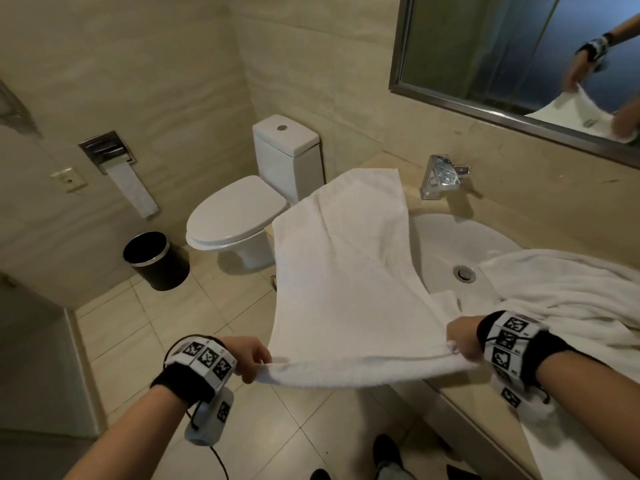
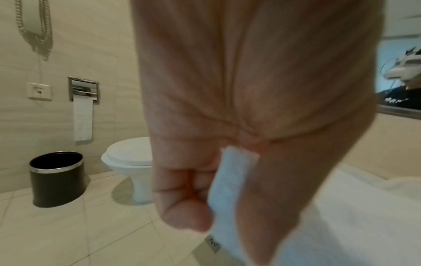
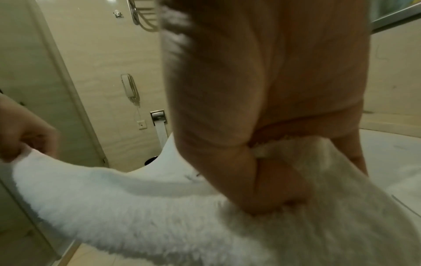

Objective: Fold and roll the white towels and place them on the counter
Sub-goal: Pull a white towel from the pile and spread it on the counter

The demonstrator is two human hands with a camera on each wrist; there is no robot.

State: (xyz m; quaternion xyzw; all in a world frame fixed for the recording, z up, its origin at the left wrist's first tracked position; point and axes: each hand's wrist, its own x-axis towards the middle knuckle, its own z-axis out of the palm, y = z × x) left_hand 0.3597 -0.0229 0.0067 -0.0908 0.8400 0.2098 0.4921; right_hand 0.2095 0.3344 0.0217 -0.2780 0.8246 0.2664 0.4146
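No readable words or numbers anywhere in here; the white bands on both wrists carry only black-and-white square code patterns; the small grey tag at the hem of the white terry towel bears a dark mark too blurred to make out.

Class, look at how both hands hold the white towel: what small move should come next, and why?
Probably lower the near edge onto the counter. The left hand and right hand each pinch a near corner of the towel, whose far end already rests by the faucet, while its near part hangs in the air, unsupported for folding.
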